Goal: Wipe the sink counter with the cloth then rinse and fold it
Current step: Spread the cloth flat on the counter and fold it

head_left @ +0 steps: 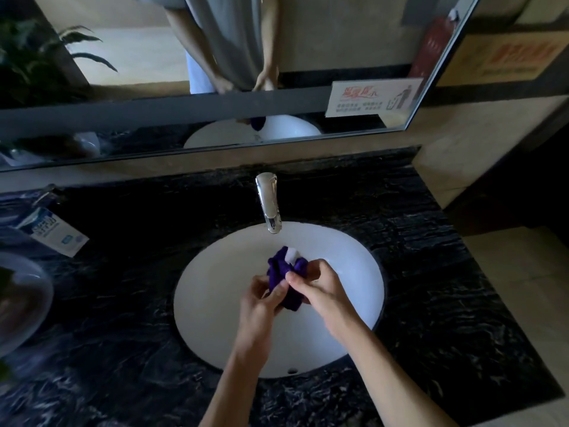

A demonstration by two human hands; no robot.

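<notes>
A bunched purple cloth [280, 270] hangs over the white oval sink [215, 303], just below the chrome faucet [268, 203]. A white patch shows at the cloth's top, under the spout. My left hand [260, 300] grips the cloth's lower left part with curled fingers. My right hand [317, 286] pinches the cloth from the right, thumb and fingers closed on the fabric. Both hands are above the basin's middle. The black marbled counter [431, 288] surrounds the sink.
A blue and white packet [54, 231] lies on the counter at the left, with a glass bowl [21, 297] near the left edge. A mirror [154, 72] runs along the back wall, with a sign [372, 97] at its lower right. The counter ends at the right.
</notes>
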